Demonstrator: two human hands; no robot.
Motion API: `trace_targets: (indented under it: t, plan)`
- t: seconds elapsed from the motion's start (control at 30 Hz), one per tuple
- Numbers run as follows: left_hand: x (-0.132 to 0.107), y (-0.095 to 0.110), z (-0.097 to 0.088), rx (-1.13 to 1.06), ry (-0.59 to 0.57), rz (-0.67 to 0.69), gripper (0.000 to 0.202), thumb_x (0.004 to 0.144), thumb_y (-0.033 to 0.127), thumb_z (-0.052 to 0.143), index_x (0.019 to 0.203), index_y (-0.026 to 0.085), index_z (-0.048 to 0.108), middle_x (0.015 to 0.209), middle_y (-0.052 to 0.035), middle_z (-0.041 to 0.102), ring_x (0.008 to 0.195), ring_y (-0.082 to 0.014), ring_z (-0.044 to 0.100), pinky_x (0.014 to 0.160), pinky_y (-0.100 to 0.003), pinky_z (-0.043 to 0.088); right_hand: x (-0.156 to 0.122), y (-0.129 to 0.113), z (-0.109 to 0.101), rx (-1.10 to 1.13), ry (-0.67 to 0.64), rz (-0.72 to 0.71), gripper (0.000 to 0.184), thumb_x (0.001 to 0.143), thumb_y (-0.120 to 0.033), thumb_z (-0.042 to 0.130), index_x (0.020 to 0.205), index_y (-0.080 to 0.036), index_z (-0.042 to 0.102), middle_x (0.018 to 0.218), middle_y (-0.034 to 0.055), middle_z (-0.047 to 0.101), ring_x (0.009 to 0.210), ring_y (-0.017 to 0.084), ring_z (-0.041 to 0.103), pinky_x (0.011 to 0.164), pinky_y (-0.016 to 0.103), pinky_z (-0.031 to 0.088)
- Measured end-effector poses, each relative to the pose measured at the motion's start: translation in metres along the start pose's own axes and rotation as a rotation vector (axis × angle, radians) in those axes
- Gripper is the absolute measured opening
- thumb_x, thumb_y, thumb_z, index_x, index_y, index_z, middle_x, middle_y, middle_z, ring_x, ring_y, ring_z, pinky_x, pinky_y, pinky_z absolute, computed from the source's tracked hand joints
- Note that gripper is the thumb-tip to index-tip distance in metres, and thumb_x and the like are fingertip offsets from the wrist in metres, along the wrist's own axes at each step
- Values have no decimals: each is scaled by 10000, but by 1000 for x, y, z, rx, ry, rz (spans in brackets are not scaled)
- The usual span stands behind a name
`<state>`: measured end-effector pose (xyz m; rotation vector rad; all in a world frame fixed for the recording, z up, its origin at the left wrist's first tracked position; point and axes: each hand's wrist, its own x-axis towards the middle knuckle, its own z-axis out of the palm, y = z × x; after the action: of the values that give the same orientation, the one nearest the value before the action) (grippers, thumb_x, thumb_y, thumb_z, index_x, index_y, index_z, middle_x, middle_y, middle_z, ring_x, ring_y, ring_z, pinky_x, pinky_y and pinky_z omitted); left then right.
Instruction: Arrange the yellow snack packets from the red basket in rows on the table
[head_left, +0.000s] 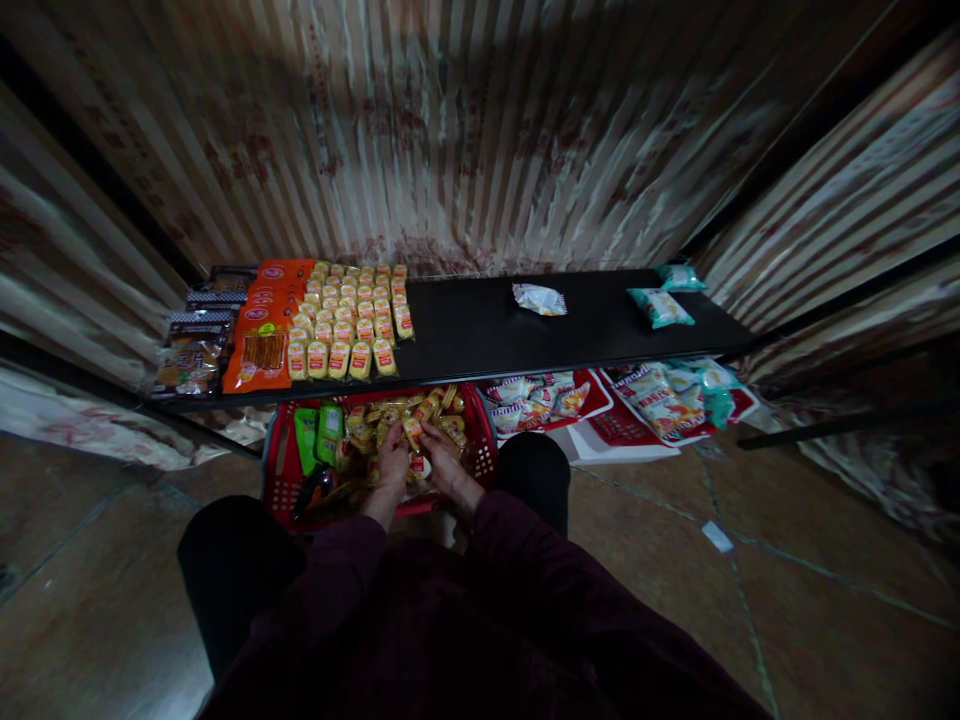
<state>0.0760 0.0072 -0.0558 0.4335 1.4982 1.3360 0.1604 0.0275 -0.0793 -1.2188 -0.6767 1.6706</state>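
Both my hands are over a red plastic basket (486, 462) filled with small yellow-wrapped snack packets. Between my fingertips is one small yellow snack packet (413, 432) with a red-and-white label. My left hand (393, 462) pinches its left side, and my right hand (444, 462) has its fingers closed at the right side. Green packets (318, 437) lie in the basket's left part, with a dark packet (318, 484) below them. Above the basket, similar yellow packets (339, 358) stand in neat rows on a black shelf (472, 335).
Orange bags (259, 345) and dark snack bags (196, 350) sit at the shelf's left. Farther right are a white packet (540, 299) and teal packets (661, 307). Red baskets of snack bags (532, 400) (660, 400) stand below the shelf; my knees flank the front basket.
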Motion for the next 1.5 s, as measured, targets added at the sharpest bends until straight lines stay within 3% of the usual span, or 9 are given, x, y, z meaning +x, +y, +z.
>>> trace_targets:
  t: [0.27,0.6,0.97,1.17,1.33,1.5]
  plan:
    - [3,11,2,27,0,71,471,805,85,466,1252,196,565,1309,-93,573,1173,-165,557,981,-295,447,-2,-15,11,34,10,29,367,666,-212,582,1022,-180,666,1013,59,721,880,182,673,877,344,507]
    - [2,24,3,-125,-41,92,543,722,21,493,1232,186,576,1201,-90,641,1096,-171,600,972,-320,447,-4,-26,19,188,-34,27,393,614,-137,583,987,-199,694,921,17,748,838,184,674,879,341,495]
    - [1,25,7,-129,69,131,459,667,-21,514,1062,193,606,1032,-63,668,946,-144,628,911,-311,462,-4,-26,15,207,-70,-15,382,612,-139,594,962,-242,709,921,-4,746,882,187,668,899,356,489]
    - [3,23,11,-66,104,196,368,670,-5,519,966,210,558,905,-22,634,839,-120,613,857,-289,465,-1,-25,17,224,10,-99,381,576,-135,622,932,-228,716,1068,24,718,981,192,649,935,357,477]
    - [3,25,11,2,130,236,250,673,4,515,821,198,568,888,-17,616,898,-123,589,921,-292,427,-4,-27,19,216,6,-90,345,606,-168,605,928,-213,720,1046,46,725,957,208,657,944,400,465]
    - [0,29,11,1,107,225,213,695,56,522,845,193,589,945,-41,634,939,-144,591,951,-325,414,-11,-35,22,191,-6,-127,341,618,-182,595,932,-220,726,1125,36,698,1061,211,617,1019,390,401]
